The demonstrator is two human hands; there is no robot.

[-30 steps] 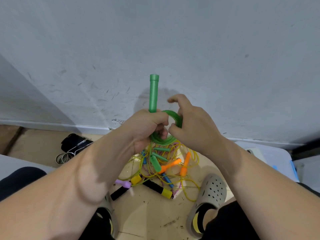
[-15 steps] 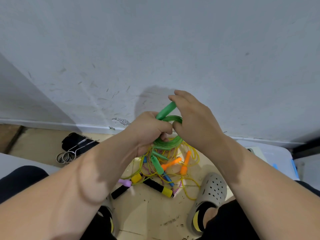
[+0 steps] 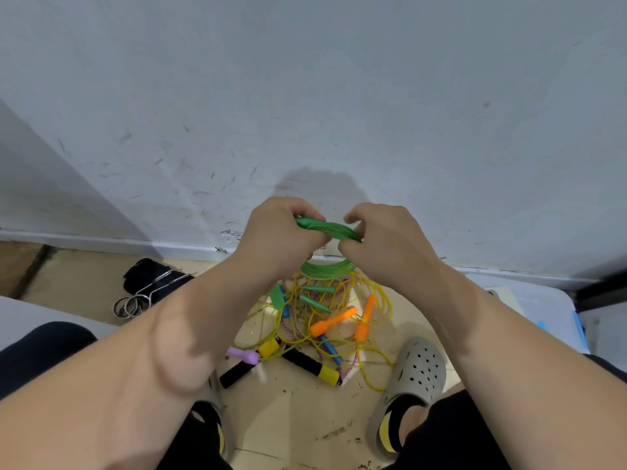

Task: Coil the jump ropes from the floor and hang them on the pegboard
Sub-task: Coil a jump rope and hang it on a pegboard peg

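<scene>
Green jump rope (image 3: 327,228): both ends of the coil are hidden inside the gripping hands, left hand (image 3: 281,235) and right hand (image 3: 386,242); handles not countable.
Floor pile (image 3: 334,322), 6 o'clock of the hands: cords too tangled to match to handles.
Left shoe (image 3: 220,405): mostly under the forearm.
Black object (image 3: 142,271), 9 o'clock of the pile: unidentifiable.
Pale box (image 3: 543,307), 3 o'clock: partly covered.

lit: bright, even | shadow: soft, on wall (image 3: 407,96) | edges: fisheye bend | blur: slight

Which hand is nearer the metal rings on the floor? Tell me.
Left. The left hand, gripping the green jump rope, is held up to the right of the metal rings; the right hand grips the coil's other side, farther right.
</scene>
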